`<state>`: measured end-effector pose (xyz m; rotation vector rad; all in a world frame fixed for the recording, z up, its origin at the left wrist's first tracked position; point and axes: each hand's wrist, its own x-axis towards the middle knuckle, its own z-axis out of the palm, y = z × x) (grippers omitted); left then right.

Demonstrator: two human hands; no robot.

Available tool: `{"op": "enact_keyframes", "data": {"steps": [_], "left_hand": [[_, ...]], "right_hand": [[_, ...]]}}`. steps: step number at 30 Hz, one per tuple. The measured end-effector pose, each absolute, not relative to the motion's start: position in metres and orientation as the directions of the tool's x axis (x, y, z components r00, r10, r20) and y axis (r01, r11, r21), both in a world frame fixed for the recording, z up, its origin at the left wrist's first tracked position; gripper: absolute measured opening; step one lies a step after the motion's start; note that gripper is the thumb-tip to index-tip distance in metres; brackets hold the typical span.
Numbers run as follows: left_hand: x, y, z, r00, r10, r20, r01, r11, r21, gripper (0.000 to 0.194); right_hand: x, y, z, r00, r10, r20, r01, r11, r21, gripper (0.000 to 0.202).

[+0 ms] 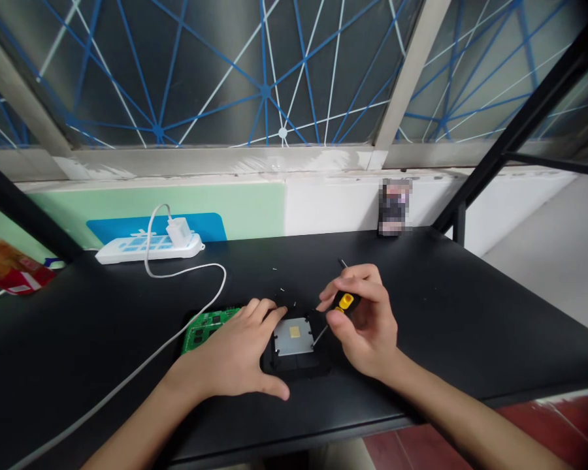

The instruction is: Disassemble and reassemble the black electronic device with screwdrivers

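Note:
My right hand (pixel 367 320) is closed around a screwdriver (pixel 347 301) with a black and yellow handle. Its thin shaft slants down to the lower right corner of a silver metal plate (pixel 287 331); a dark-tipped rod also sticks out above the fingers. A pale yellow square (pixel 294 332) sits mid-plate. The plate lies in a black casing (pixel 298 372). My left hand (pixel 235 356) rests palm down over the casing's left side, fingers and thumb spread apart. Partly under that hand is a green circuit board (pixel 200 331).
A few tiny screw-like bits (pixel 282 290) lie beyond the casing. A white cable (pixel 176 343) runs across the black table (pixel 470 326) from a charger in a power strip (pixel 127 249). A red and orange packet (pixel 14 267) stands far left; a blurred-out upright object (pixel 393 209) leans on the wall.

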<state>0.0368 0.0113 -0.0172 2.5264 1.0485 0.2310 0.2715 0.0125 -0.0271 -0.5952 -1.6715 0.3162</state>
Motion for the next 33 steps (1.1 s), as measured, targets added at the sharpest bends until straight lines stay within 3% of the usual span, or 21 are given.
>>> {"op": "enact_keyframes", "data": {"steps": [6, 11, 20, 25, 29, 33], "left_hand": [[0.0375, 0.0110, -0.0161, 0.699, 0.715, -0.027, 0.661, -0.631, 0.405, 0.105], [0.0369, 0.0105, -0.0167, 0.696, 0.717, -0.037, 0.668, -0.627, 0.400, 0.106], [0.0378, 0.0108, -0.0154, 0.703, 0.711, -0.023, 0.657, -0.636, 0.405, 0.104], [0.0369, 0.0103, -0.0171, 0.706, 0.708, 0.010, 0.642, -0.647, 0.412, 0.103], [0.0364, 0.0102, -0.0176, 0.710, 0.704, 0.019, 0.639, -0.655, 0.404, 0.104], [0.0363, 0.0103, -0.0177, 0.707, 0.707, 0.009, 0.646, -0.651, 0.398, 0.106]], "right_hand": [[0.2679, 0.0065, -0.0218, -0.102, 0.640, 0.762, 0.086, 0.769, -0.634, 0.048], [0.2705, 0.0075, -0.0203, -0.097, 0.610, 0.786, 0.184, 0.788, -0.588, 0.053], [0.2720, 0.0102, -0.0204, -0.102, 0.493, 0.864, 0.216, 0.859, -0.464, 0.050], [0.2724, 0.0057, -0.0239, -0.195, 0.542, 0.817, 0.101, 0.840, -0.533, 0.039], [0.2706, 0.0027, -0.0235, -0.212, 0.592, 0.778, 0.102, 0.805, -0.585, 0.046], [0.2700, 0.0068, -0.0200, -0.219, 0.536, 0.816, 0.194, 0.843, -0.502, 0.054]]}}
